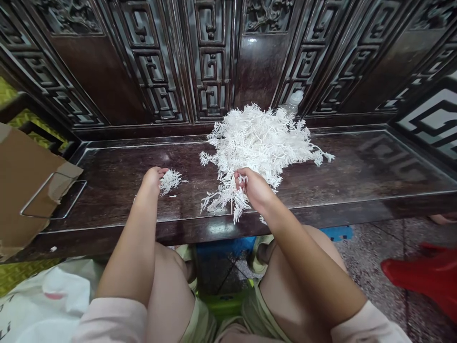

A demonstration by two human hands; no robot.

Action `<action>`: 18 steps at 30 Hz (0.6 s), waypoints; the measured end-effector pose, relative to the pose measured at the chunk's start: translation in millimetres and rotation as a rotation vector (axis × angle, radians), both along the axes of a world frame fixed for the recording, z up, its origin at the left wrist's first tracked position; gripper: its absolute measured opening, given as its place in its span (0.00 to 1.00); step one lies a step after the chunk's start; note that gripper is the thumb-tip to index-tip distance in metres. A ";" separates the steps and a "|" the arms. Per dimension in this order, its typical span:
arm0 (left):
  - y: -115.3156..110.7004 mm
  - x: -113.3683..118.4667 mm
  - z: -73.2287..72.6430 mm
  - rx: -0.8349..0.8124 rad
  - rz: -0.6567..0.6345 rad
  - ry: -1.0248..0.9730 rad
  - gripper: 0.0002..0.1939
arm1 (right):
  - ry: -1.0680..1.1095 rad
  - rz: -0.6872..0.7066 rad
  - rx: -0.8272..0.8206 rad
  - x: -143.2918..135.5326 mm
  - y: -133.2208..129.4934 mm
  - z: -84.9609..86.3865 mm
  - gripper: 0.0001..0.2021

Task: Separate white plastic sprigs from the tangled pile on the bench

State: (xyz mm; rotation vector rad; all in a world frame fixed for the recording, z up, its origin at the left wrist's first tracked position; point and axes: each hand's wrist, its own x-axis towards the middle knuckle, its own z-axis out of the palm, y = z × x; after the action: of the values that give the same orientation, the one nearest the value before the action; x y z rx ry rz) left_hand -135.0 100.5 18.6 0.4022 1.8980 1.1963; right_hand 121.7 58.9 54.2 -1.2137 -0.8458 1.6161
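A large heap of white branching sprigs lies on the dark wooden bench, spilling toward its front edge. My right hand is at the near side of the heap, fingers curled round a white sprig piece. To the left, apart from the heap, a small white cluster rests on the bench. My left hand touches the left side of this cluster, its fingers bent together around its edge and partly hidden.
A cardboard box and a metal wire frame are at the left end of the bench. A clear bottle stands behind the heap. Carved wooden panels rise behind. A white bag lies lower left, a red object lower right.
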 end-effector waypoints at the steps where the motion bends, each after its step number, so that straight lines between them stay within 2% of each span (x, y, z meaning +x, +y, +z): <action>1: 0.4 4.4 3.8 0.019 0.002 0.012 0.12 | 0.000 -0.014 0.003 0.4 0.6 -0.3 0.06; 2: -0.4 11.3 8.1 0.049 -0.017 0.021 0.11 | 0.001 -0.034 0.004 0.8 1.4 -0.5 0.06; 4: -7.4 33.2 17.4 0.133 -0.152 0.035 0.09 | 0.014 -0.074 0.011 2.0 3.3 -0.4 0.06; 6: -23.3 63.3 25.5 0.252 -0.531 0.073 0.05 | 0.045 -0.087 0.029 3.5 5.0 1.2 0.06; 8: -45.2 94.6 30.3 0.305 -0.907 0.105 0.07 | 0.081 -0.070 0.055 4.9 5.8 4.3 0.06; 10: -66.2 119.9 31.2 0.420 -1.060 0.199 0.09 | 0.109 -0.043 0.069 5.3 5.4 8.2 0.06; 14: -85.1 142.0 30.0 0.549 -1.004 0.399 0.16 | 0.169 -0.057 0.088 2.8 3.0 11.4 0.06; 18: -81.7 139.9 37.3 0.572 -0.897 0.420 0.10 | 0.190 -0.135 0.111 -0.7 1.7 7.9 0.06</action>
State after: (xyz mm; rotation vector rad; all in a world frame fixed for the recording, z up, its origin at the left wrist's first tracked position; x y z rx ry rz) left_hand 4.9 18.8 55.9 1.7107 1.3460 1.0222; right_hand 121.0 60.6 62.1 -1.0006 -0.7081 1.5274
